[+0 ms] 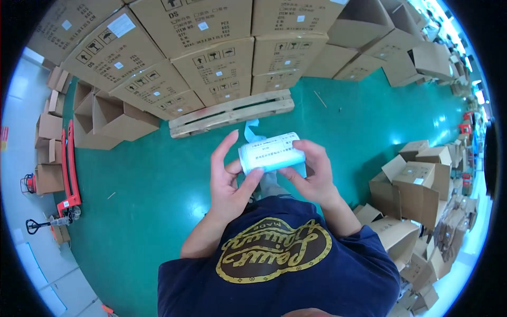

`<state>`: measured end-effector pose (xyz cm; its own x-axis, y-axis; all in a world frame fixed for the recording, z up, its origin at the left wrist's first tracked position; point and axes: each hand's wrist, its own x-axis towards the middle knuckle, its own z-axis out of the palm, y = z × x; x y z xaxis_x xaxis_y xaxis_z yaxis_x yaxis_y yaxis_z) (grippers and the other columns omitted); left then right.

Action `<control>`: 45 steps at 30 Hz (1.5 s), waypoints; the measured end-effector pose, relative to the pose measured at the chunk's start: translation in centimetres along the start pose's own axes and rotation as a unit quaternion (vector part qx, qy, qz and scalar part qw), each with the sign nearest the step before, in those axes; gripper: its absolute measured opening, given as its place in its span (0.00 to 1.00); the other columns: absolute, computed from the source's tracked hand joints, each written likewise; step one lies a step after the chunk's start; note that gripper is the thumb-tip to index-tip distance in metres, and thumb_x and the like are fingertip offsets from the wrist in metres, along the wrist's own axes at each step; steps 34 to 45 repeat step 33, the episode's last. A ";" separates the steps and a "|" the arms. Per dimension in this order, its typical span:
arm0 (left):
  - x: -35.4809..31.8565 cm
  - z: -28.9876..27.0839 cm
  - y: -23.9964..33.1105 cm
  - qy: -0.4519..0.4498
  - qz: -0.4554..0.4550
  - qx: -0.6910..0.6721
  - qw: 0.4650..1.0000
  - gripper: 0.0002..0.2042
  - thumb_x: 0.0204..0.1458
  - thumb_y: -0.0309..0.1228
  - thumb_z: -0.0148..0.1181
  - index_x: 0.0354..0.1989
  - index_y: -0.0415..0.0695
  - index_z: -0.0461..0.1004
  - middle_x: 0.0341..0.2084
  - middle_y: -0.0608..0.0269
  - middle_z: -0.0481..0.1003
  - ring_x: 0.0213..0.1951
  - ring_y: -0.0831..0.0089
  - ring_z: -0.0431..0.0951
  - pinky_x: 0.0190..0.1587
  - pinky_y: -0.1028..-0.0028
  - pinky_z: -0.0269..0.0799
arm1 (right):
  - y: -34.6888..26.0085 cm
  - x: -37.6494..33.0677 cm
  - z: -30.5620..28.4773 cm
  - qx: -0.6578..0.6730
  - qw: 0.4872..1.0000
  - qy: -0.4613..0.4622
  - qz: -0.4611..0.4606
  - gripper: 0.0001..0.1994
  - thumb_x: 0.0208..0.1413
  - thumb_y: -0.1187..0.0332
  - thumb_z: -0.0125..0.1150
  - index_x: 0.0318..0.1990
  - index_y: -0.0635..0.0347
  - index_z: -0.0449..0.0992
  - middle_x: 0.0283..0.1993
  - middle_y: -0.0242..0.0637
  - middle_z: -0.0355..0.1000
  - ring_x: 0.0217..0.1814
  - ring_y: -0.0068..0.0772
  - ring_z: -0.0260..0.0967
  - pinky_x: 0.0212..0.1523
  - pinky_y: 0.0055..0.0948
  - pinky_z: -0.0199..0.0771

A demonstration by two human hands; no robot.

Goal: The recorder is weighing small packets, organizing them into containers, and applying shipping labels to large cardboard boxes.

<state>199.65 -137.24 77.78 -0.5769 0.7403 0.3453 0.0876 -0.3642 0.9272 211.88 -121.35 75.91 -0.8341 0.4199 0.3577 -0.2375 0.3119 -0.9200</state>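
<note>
A white roll of printed labels [270,153] is held in front of my body, lying roughly level across both hands. A pale blue strip [252,130] curls loose from its far side, and another bluish flap hangs below its right end. My left hand [227,177] grips the left end, thumb pressed on the near edge and index finger raised off it. At the other end, my right hand [316,171] pinches the roll between the thumb below and bent fingers on top. The roll hides some of the fingertips.
Stacked sealed cartons [211,68] stand on a wooden pallet [232,113] ahead. Open cartons [113,116] sit to the left, near a red pallet jack [70,169]. More open cartons [417,182] and flattened cardboard line the right side of the green floor [137,211].
</note>
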 end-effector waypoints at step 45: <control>4.3 7.0 -1.3 -0.166 -0.131 0.298 0.931 0.34 0.55 0.20 0.60 0.68 0.44 0.52 0.46 0.48 0.78 0.42 0.57 0.83 0.40 0.69 0.77 | -0.2 3.9 -12.1 -0.209 0.970 -0.123 -0.005 0.06 0.57 0.75 0.61 0.41 0.62 0.79 0.41 0.42 0.78 0.40 0.39 0.79 0.35 0.31 0.79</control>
